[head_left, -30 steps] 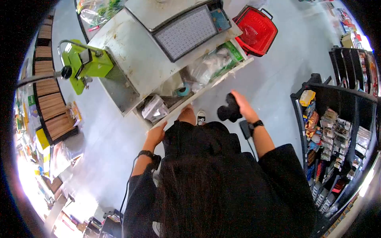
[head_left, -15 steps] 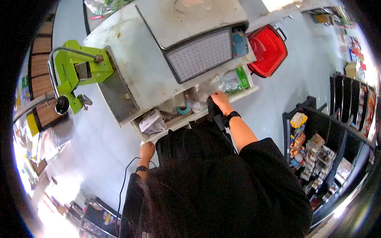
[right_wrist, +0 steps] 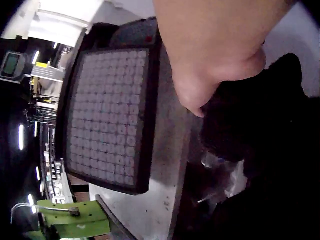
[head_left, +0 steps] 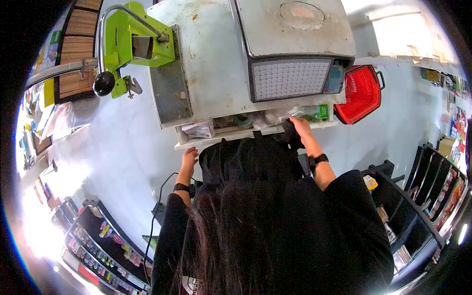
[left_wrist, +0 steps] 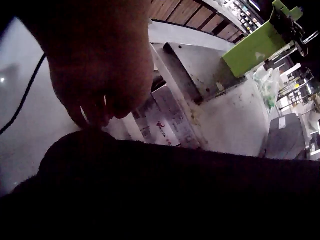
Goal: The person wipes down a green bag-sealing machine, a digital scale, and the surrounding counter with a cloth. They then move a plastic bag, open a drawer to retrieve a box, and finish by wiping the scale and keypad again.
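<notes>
My right hand (head_left: 302, 129) grips a soft black bundle (head_left: 292, 134) at the front of the pulled-out drawer (head_left: 305, 125), toward its right end. In the right wrist view the thumb side of that hand (right_wrist: 220, 75) lies against dark fuzzy material (right_wrist: 225, 125); most of the fingers are hidden. Just below the drawer's left end, my left hand (head_left: 190, 158) hangs with loosely bent fingers and holds nothing visible. Its fingertips (left_wrist: 95, 117) come down close over black cloth in the left wrist view. A white printed box (head_left: 199, 129) and clear plastic bags (head_left: 270, 118) lie inside the drawer.
A scale (head_left: 290, 78) with a grid of keys stands on the stained white counter (head_left: 211, 59). At the counter's left is a green lever device (head_left: 147, 46) with a black ball knob. A red basket (head_left: 361, 93) stands to the right, near black shelving (head_left: 393, 187).
My right hand came in from the right to the drawer front with the black bundle. The left hand has moved off the drawer's edge. Less of the drawer shows from under the counter.
</notes>
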A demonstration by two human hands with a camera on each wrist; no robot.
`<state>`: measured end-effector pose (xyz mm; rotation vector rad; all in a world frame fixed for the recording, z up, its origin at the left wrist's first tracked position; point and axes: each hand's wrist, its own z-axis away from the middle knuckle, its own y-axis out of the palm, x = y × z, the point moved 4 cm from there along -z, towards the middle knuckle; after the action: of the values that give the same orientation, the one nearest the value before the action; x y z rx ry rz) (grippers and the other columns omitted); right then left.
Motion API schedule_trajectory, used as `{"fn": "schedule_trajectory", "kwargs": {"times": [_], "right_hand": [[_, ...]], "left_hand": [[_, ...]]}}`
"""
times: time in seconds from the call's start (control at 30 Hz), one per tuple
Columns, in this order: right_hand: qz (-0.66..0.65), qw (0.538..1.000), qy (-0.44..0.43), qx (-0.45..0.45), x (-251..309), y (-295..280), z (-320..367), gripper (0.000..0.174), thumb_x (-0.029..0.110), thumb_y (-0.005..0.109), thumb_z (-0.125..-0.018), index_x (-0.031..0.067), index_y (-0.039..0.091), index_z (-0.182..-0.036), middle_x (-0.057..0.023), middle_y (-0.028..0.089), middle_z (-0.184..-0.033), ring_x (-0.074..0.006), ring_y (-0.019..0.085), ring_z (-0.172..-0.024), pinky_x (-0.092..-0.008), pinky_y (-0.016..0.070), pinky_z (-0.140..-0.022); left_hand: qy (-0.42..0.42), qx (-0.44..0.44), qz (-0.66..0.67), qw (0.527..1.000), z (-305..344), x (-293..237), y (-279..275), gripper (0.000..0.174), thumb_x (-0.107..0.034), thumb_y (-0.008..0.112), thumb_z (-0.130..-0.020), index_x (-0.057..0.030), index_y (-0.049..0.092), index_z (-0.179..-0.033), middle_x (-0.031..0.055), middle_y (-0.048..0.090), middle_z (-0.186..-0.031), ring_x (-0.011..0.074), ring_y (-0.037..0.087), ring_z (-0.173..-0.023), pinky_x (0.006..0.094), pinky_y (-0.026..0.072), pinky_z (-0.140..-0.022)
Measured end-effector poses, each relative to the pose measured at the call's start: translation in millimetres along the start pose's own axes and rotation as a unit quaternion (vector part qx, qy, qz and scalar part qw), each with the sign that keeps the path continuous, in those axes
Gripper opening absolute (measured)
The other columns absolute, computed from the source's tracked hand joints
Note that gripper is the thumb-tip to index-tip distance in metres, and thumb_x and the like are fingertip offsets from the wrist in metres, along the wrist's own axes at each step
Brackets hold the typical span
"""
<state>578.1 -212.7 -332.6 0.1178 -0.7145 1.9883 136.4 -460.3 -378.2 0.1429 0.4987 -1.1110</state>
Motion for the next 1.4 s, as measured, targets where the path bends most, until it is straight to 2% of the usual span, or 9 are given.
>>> {"fn": "schedule_trajectory", "kwargs": {"times": [0.2,0.33,0.37,0.47,0.53,0.8,1.1,1.33,1.4], "right_hand": [[-0.253,0.967,-0.022,0.032,-19,-62,18,0.033,0.031,0.062,-0.083,-0.0009,0.067,-0.093,-0.0076,0.067,-0.084,-0.0166,0.063,-0.07,-0.0313,0.0493,-0.064],[-0.21,0.977,-0.025,-0.006,-24,-74,24,0.031,0.028,0.063,-0.082,-0.0019,0.066,-0.091,-0.0083,0.066,-0.086,-0.0163,0.062,-0.071,-0.0306,0.0488,-0.065],[-0.179,0.983,-0.034,-0.022,-23,-70,26,0.033,0.028,0.063,-0.082,-0.0026,0.065,-0.092,-0.0087,0.066,-0.087,-0.0162,0.062,-0.073,-0.0305,0.0484,-0.066],[-0.102,0.992,-0.074,-0.029,-26,-51,11,0.035,0.029,0.064,-0.082,-0.0036,0.064,-0.095,-0.0094,0.065,-0.091,-0.0166,0.061,-0.079,-0.0309,0.0475,-0.07],[-0.055,0.994,-0.097,-0.023,-32,-36,5,0.037,0.03,0.064,-0.082,-0.0039,0.063,-0.096,-0.0097,0.064,-0.093,-0.017,0.06,-0.082,-0.0314,0.047,-0.072],[-0.085,0.993,-0.081,-0.015,-49,-8,-2,0.037,0.031,0.067,-0.08,-0.001,0.06,-0.096,-0.005,0.063,-0.09,-0.0172,0.057,-0.083,-0.0323,0.0445,-0.076],[-0.055,0.998,-0.03,0.01,-67,-8,1,0.051,0.037,0.066,-0.078,-0.0047,0.059,-0.107,-0.0149,0.063,-0.105,-0.023,0.058,-0.097,-0.0355,0.0434,-0.084],[0.019,0.998,-0.037,-0.048,-74,-10,-3,0.053,0.037,0.066,-0.078,-0.0076,0.059,-0.106,-0.0152,0.065,-0.1,-0.025,0.061,-0.094,-0.0359,0.0453,-0.081],[-0.033,0.998,-0.044,-0.025,-62,-12,12,0.044,0.035,0.066,-0.079,-0.0039,0.06,-0.1,-0.0102,0.063,-0.092,-0.0192,0.059,-0.082,-0.0328,0.0458,-0.074]], "left_hand": [[-0.061,-0.005,-0.038,0.997,-24,4,-8,0.034,-0.021,0.051,-0.087,-0.0119,0.054,-0.119,0.0016,0.06,-0.105,0.0148,0.059,-0.095,0.0364,0.043,-0.076],[-0.022,-0.05,-0.173,0.983,-14,-29,-8,0.029,-0.033,0.052,-0.089,-0.0079,0.066,-0.093,0.0029,0.067,-0.077,0.0161,0.064,-0.071,0.0346,0.0465,-0.066],[0.146,-0.096,-0.264,0.948,-47,-17,-30,0.04,-0.043,0.054,-0.087,-0.0058,0.067,-0.081,0.0042,0.065,-0.063,0.0155,0.062,-0.058,0.0324,0.0451,-0.056],[0.164,-0.209,-0.244,0.933,-53,-35,-30,0.049,-0.052,0.054,-0.086,-0.0053,0.067,-0.084,0.0051,0.066,-0.068,0.0142,0.063,-0.061,0.0296,0.0417,-0.051],[0.043,-0.131,-0.061,0.989,-26,-59,1,0.052,-0.056,0.054,-0.085,-0.0051,0.064,-0.085,0.0032,0.066,-0.072,0.0134,0.062,-0.061,0.0265,0.0378,-0.046],[-0.036,-0.024,0.226,0.973,-46,-50,21,0.046,-0.051,0.057,-0.084,-0.0054,0.055,-0.094,0.0059,0.06,-0.076,0.0135,0.058,-0.058,0.0232,0.0364,-0.042],[-0.034,0.029,0.02,0.999,17,-43,14,0.036,-0.044,0.055,-0.088,-0.0084,0.058,-0.091,0.0019,0.059,-0.073,0.0139,0.058,-0.061,0.0232,0.0421,-0.052],[0.155,0.203,-0.233,0.938,26,-78,84,0.035,-0.038,0.05,-0.094,-0.0044,0.06,-0.1,0.0023,0.065,-0.087,0.0128,0.06,-0.073,0.0264,0.0458,-0.06],[0.082,0.222,-0.25,0.939,20,-89,113,0.046,-0.042,0.048,-0.092,0.0028,0.06,-0.089,0.0125,0.066,-0.084,0.0211,0.066,-0.079,0.033,0.0491,-0.065]]}}
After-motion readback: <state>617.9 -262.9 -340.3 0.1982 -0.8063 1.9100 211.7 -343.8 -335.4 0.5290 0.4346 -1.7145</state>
